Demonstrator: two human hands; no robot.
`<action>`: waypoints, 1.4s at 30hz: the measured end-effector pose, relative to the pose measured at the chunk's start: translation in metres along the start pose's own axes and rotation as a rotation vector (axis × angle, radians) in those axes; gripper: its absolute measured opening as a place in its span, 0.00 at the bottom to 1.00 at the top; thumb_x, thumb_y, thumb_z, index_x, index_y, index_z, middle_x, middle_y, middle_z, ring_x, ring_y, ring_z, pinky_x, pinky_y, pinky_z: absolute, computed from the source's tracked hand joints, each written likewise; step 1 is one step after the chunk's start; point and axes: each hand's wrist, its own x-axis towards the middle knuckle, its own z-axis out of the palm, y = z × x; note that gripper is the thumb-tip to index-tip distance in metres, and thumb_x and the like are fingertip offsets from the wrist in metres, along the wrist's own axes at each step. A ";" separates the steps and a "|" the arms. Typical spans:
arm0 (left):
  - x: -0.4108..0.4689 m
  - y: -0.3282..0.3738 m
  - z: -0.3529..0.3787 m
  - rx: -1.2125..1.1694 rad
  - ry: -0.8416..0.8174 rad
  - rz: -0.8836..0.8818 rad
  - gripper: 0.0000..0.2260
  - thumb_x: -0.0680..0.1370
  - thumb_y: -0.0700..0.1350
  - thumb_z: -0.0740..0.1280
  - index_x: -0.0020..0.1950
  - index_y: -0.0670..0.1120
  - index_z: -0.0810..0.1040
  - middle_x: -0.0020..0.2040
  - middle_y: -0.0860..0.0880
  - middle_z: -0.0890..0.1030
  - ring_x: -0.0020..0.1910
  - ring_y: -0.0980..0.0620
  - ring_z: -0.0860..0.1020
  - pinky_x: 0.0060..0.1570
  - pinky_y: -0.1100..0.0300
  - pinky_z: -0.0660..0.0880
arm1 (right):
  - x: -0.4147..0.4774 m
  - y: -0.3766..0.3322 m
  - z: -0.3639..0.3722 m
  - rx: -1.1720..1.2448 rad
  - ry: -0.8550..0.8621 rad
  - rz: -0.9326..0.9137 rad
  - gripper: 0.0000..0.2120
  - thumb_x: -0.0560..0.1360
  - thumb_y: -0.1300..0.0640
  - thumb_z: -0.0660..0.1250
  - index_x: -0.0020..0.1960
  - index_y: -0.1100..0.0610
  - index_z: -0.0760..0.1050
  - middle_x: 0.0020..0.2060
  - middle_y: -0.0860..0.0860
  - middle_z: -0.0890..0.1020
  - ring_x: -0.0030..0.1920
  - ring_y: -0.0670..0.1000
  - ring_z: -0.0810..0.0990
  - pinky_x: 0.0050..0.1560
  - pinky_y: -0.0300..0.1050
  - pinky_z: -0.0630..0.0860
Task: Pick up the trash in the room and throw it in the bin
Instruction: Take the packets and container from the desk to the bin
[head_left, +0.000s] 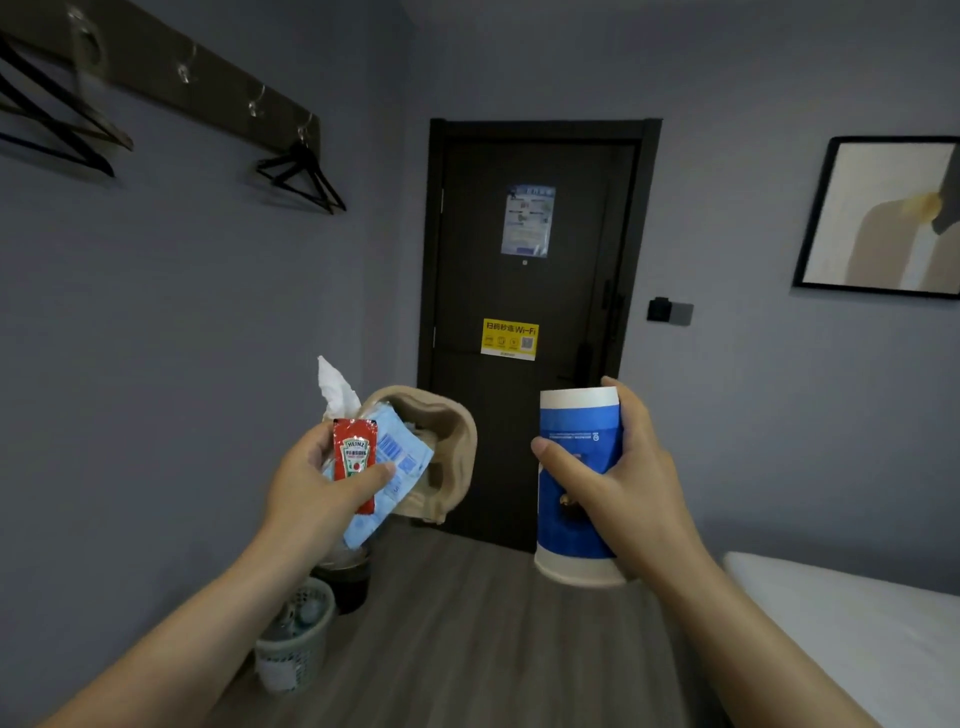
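The left hand (311, 493) was clenched round a bundle of litter, its thumb pressing a red ketchup sachet (355, 452) flat against a pale blue packet (410, 457). A white tissue (335, 389) stuck out of the grip toward twelve o'clock. A beige moulded cardboard tray (447, 431) jutted from the same bundle at about two o'clock from the hand, though I could not tell which fingers held it. The right hand (628, 488), at three o'clock from the left and apart from it, was wrapped round a blue-and-white paper cup (579, 415), thumb across the front and fingers behind. I had both loads up in the air over the wooden floor (467, 634).

At six o'clock from the left hand, against the left wall, stood a dark round bin (345, 584). Just beside it and nearer to me was a pale latticed basket (296, 644), with things inside that I could not make out. Straight ahead at twelve o'clock was a dark door (587, 234), closed, bearing a blue notice (528, 221) above a yellow Wi-Fi sticker (509, 339). At ten o'clock black hangers (306, 179) hung from a wall rail (156, 70). At two o'clock a framed picture (883, 218) hung on the right wall, with a switch (670, 310) between it and the door. The corner of a white bed (857, 634) showed at four o'clock.
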 end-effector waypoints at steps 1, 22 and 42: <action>0.014 -0.006 0.012 0.004 0.015 -0.001 0.18 0.70 0.38 0.75 0.58 0.44 0.76 0.51 0.47 0.82 0.47 0.48 0.81 0.37 0.60 0.77 | 0.017 0.015 0.002 0.015 -0.005 -0.008 0.36 0.69 0.46 0.74 0.71 0.44 0.58 0.48 0.41 0.76 0.46 0.45 0.79 0.40 0.34 0.74; 0.323 -0.174 0.101 0.254 0.270 -0.089 0.12 0.70 0.36 0.74 0.51 0.43 0.76 0.42 0.51 0.80 0.39 0.59 0.77 0.31 0.70 0.69 | 0.325 0.244 0.185 0.078 -0.288 0.056 0.26 0.69 0.51 0.75 0.61 0.45 0.63 0.45 0.45 0.77 0.41 0.44 0.80 0.36 0.31 0.72; 0.630 -0.378 0.167 0.427 0.323 -0.360 0.13 0.72 0.35 0.73 0.50 0.48 0.75 0.44 0.50 0.80 0.41 0.54 0.79 0.36 0.61 0.74 | 0.595 0.491 0.397 0.104 -0.534 0.288 0.31 0.67 0.54 0.76 0.63 0.47 0.64 0.50 0.44 0.76 0.48 0.43 0.78 0.43 0.35 0.73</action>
